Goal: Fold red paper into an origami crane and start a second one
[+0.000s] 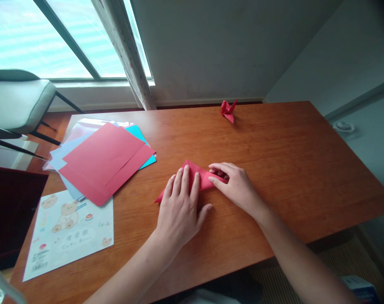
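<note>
A folded piece of red origami paper (204,179) lies on the wooden table in front of me, its points reaching out to the left, the top and the right. My left hand (181,209) is laid flat over its left and middle part, fingers stretched out and pressing it down. With thumb and fingers, my right hand (236,185) pinches the right-hand point of the paper. Part of the folded shape is hidden under the left fingers. Farther back on the table stands a finished red paper crane (229,110).
Red, blue and pale paper sheets (106,156) lie in an overlapping pile on the left. Below them is a white card with bear drawings (77,228). The wooden table (274,160) ends near a wall at the back. A chair (20,101) stands by the window.
</note>
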A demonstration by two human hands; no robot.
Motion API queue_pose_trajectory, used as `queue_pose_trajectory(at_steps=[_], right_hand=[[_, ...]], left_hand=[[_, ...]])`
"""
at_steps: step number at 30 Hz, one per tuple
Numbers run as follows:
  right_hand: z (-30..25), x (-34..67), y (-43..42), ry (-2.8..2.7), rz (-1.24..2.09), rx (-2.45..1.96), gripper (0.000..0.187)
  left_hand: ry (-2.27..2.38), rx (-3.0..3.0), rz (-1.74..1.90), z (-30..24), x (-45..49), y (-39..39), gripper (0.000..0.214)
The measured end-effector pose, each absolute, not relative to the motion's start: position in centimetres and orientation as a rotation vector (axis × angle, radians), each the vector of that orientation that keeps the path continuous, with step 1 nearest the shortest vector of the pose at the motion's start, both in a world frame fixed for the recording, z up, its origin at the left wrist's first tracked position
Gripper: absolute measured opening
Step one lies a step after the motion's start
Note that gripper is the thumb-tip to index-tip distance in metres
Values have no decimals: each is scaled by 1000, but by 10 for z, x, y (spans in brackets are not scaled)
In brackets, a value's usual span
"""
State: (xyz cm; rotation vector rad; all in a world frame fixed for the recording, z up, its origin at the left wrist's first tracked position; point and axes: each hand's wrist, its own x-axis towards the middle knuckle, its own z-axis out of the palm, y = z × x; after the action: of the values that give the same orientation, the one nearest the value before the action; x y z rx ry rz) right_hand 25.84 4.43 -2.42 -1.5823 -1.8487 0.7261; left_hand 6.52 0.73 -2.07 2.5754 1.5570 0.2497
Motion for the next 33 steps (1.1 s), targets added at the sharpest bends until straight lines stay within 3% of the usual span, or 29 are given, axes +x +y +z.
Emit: queue_pose_trajectory(at_steps=[6, 12, 33], right_hand=[[-26, 260, 46, -1887, 649, -1676, 1], [-24, 258, 49, -2031, 448, -1825, 22], [-22, 259, 52, -2040, 510, -1843, 16]], left_hand=[[1567, 2577, 227, -20, 66, 8, 76], [1564, 2577, 219, -19, 66, 8, 76], [1558, 2559, 216, -18, 67, 7, 75]])
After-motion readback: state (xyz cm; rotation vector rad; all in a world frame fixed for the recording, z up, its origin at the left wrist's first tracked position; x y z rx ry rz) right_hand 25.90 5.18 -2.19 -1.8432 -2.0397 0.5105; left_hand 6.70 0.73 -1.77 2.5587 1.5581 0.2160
